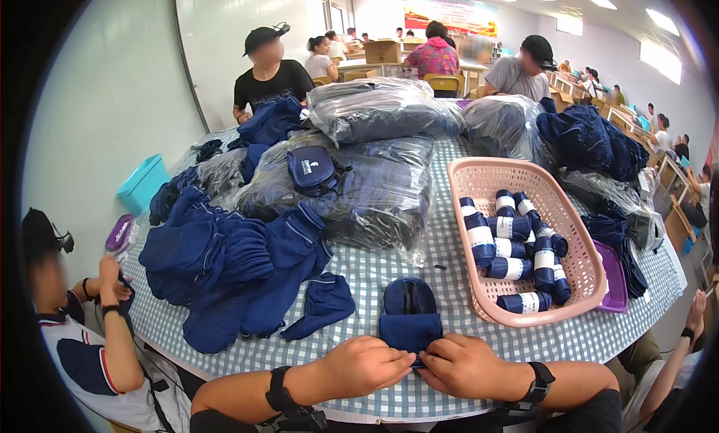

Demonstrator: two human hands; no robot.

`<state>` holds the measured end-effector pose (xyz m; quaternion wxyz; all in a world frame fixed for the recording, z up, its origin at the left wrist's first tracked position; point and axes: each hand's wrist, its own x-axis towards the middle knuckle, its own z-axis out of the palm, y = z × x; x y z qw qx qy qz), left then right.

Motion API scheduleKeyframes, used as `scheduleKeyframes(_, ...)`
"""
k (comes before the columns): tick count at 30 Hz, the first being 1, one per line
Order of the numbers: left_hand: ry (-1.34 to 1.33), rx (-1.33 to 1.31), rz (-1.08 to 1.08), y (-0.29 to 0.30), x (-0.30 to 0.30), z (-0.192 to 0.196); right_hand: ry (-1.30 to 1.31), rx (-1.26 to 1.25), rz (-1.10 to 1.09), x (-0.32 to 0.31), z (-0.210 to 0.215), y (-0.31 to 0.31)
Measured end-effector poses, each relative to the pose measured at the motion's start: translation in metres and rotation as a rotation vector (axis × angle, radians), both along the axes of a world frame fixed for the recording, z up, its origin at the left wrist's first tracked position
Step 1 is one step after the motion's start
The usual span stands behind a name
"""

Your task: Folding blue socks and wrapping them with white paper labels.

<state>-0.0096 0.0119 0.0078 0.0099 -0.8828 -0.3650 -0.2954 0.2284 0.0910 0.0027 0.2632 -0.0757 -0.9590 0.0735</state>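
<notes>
If edge pinched by left hand (365, 367) and right hand (466, 365) is pulled unevenly, navy fabric piece (410, 328) ahead could be skewed.

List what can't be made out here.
Head view:
- Near edge of the folded navy fabric piece: partly covered by left hand and right hand.
- Floor of the pink perforated plastic basket: partly hidden by cylindrical navy rolls with white bands.
- Co-worker at right: cut off by dark fisheye rim.

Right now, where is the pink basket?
In the head view, the pink basket stands right of centre on the checked cloth, beyond the right hand, with a purple tray beside its right rim.
</notes>
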Motion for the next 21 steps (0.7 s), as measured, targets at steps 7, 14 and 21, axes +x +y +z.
scheduleKeyframes(7,0.039,0.010,0.001,-0.005,0.002,0.000,-0.005,0.001,-0.002,-0.001,0.000,0.002)
scheduleKeyframes(14,0.120,0.037,-0.008,-0.007,0.002,0.002,-0.033,0.020,0.016,-0.002,0.003,0.002)
scheduleKeyframes(21,0.047,-0.034,0.050,-0.019,0.007,-0.004,-0.043,-0.029,0.033,-0.001,0.002,-0.001)
